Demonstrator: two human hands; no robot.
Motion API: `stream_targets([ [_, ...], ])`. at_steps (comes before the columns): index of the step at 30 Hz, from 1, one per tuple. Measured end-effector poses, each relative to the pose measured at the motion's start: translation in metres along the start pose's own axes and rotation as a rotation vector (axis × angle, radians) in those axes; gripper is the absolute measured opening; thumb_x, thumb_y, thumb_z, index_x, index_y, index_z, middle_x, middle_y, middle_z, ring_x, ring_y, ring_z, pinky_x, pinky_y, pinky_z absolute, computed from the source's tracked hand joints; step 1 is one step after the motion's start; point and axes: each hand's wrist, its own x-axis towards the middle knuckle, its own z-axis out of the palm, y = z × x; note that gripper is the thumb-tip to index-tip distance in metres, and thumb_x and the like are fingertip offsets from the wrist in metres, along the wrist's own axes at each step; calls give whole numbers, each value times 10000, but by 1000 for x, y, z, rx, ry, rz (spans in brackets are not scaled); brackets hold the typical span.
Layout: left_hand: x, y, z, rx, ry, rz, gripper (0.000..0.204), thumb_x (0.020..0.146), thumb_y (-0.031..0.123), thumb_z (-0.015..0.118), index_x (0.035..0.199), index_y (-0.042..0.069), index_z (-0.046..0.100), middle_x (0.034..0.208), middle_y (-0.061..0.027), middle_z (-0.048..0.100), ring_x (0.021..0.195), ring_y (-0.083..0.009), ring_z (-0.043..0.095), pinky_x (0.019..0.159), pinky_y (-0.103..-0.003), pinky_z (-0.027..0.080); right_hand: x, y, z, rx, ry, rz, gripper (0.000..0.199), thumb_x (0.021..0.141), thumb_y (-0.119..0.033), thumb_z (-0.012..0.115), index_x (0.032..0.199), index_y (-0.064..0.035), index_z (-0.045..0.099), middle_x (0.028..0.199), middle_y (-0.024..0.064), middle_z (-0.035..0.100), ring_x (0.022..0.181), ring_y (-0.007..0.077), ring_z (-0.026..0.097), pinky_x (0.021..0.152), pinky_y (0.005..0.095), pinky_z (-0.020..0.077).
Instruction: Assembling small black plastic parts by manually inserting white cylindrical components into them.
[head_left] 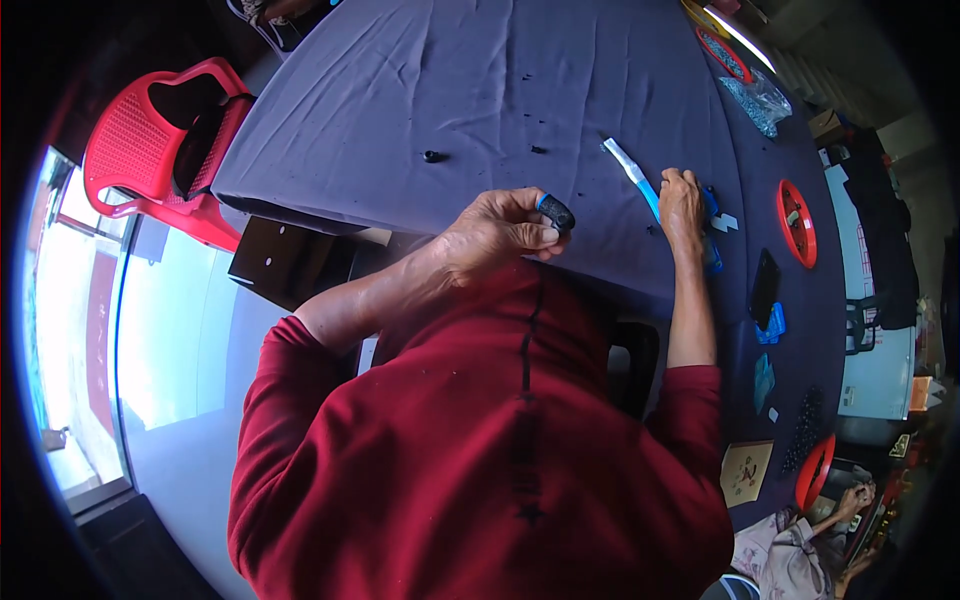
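My left hand (497, 232) is raised just above the near edge of the purple-clothed table (480, 90), pinching a small dark round part with a blue rim (556, 212) between thumb and fingers. My right hand (682, 208) rests knuckles-up on the cloth to the right, its fingers curled over small blue pieces (712, 205). A thin white and blue stick-shaped tool (630, 172) lies on the cloth just left of that hand. Whether the right hand grips anything is hidden by its back.
A small black part (432, 156) and dark specks lie on the cloth. Red round trays (797, 222), a black phone (765, 285) and a clear bag of parts (758, 100) sit to the right. A red plastic chair (160, 140) stands at the left. Another person (800, 555) sits at lower right.
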Motion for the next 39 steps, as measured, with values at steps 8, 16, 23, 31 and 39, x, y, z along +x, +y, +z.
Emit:
stream_targets([
  [8,1,-1,-5,-60,30,-63,146,796,140,637,860,19,585,771,-46,580,725,-124,540,706,-255,427,0,5,-12,177,79,-66,96,796,-43,525,822,28,585,785,187,587,747,327,553,672,400,453],
  [16,1,14,-25,477,194,202,125,802,121,633,882,30,603,755,-10,590,721,-86,531,696,-235,425,-15,57,-26,119,151,110,121,792,-67,537,861,19,586,821,177,596,788,332,571,690,401,457],
  [23,14,44,-56,1376,490,264,153,772,85,641,883,2,575,783,-54,605,753,-91,550,666,-263,448,-12,89,-24,42,125,246,231,799,-24,481,1010,-5,573,935,208,586,873,345,572,764,401,454],
  [31,25,79,-154,1787,603,260,150,780,121,537,882,35,607,844,-145,618,781,-303,612,673,-363,474,17,121,2,52,49,89,201,790,-60,541,981,-20,589,907,185,608,867,332,560,783,407,445],
  [39,25,74,-164,1864,659,159,175,761,146,521,866,38,611,829,-194,600,821,-374,584,722,-443,456,23,106,-2,159,-50,206,165,801,-92,557,945,-24,598,842,158,621,765,266,601,691,354,476],
])
